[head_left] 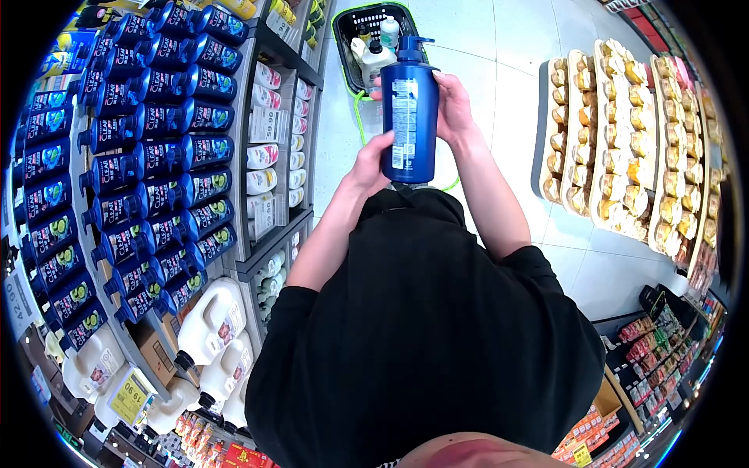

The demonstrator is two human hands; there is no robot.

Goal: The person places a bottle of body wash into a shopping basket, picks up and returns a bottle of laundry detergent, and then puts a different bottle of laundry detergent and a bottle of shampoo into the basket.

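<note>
A dark blue pump bottle (421, 117) is held upright in front of my chest, its back label with fine print and a barcode facing me. My left hand (371, 161) grips its lower left side. On the upper right side, my right hand (454, 108) is wrapped round it, with some fingers hidden behind the bottle. Just beyond the bottle, a black shopping basket (343, 47) with a green rim stands on the floor. Inside it are a white bottle (389, 31) and a pale jug with a black cap (378, 62).
On my left, a shelf display carries rows of blue CLEAR pump bottles (168, 125). White handled jugs (214, 320) stand near a yellow price tag (131, 396). To my right is a tiered rack of gold-wrapped goods (620, 132). Pale floor tiles (499, 101) lie between.
</note>
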